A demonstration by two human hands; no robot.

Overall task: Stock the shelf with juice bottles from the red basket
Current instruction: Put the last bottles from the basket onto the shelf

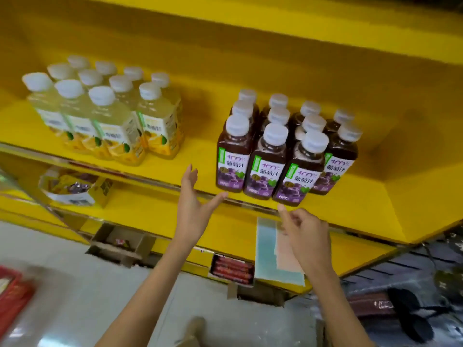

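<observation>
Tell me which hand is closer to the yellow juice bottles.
Left. The left hand is below and right of the yellow juice bottles; the right hand is farther right, under the grape juice bottles.

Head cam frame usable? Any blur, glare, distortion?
Head view: red basket at lower left smeared by motion blur; grape juice bottles slightly soft, large label print still legible; wide-angle lens skews the yellow shelf lines; soft shadows behind the bottles; mild glare on floor.

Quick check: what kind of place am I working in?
Probably a small shop: a yellow shelf holds rows of grape juice bottles and yellow juice bottles, with a snack box lower down.
</observation>
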